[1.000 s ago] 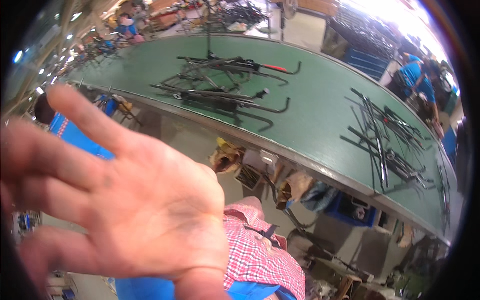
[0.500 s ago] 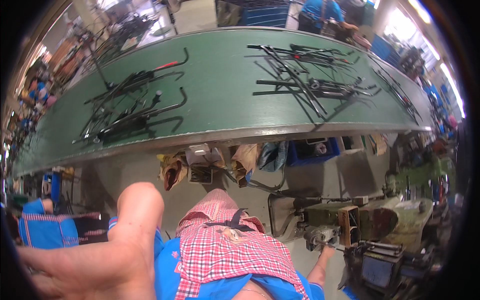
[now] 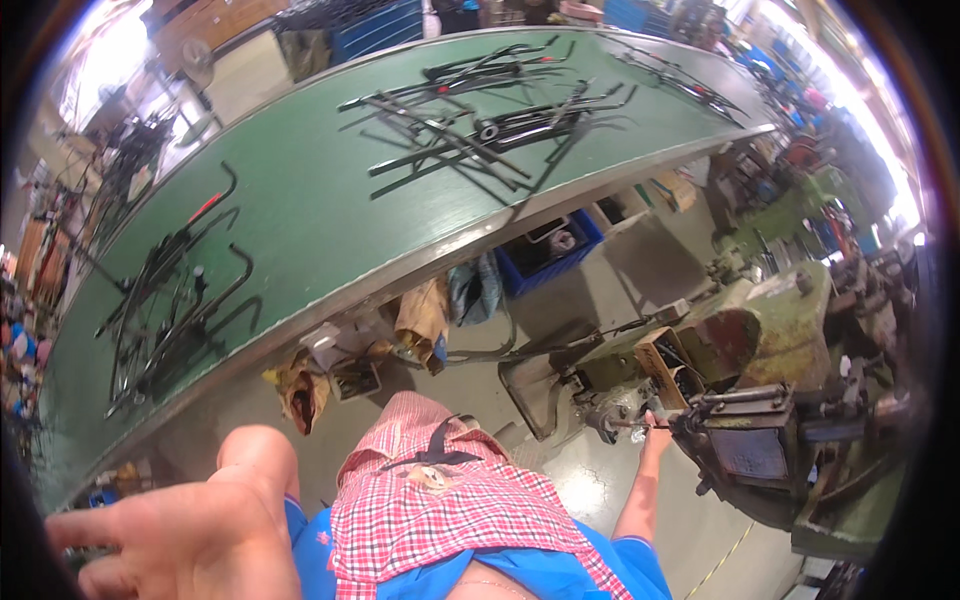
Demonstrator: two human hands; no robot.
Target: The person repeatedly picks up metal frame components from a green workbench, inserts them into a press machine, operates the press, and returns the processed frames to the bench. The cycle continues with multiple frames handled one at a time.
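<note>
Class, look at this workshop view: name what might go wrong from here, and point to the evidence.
1. The right hand is at the front of the green machine; fingers might be pinched if a part moved.
2. Black metal frames lie crossed over one another on the green table; lifting one could drag others.

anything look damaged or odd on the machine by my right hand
The green machine near your right hand looks worn: its paint is patchy, with a reddish-brown area on its body. Possibly just age; I can't tell whether it's damage.
</note>
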